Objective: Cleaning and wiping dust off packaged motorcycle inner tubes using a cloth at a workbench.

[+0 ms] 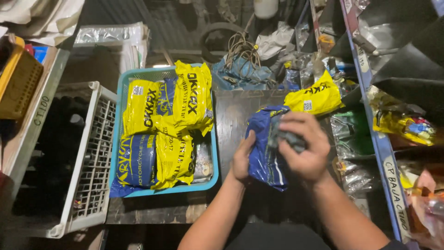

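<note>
Hands work together on a blue plastic packet (pixel 263 148) held over a dark wooden board (pixel 231 115). Left hand (pixel 243 159) clasps the packet's left edge. Right hand (pixel 303 146) is closed on a grey cloth (pixel 289 136) pressed against the packet's upper face. Packet looks soft, light and slick, likely to slide under pressure; support is best taken along both long edges. Turquoise basket (pixel 121 134) to the left contains yellow and blue packets (pixel 166 129). One yellow packet (pixel 314 98) lies just beyond the hands.
</note>
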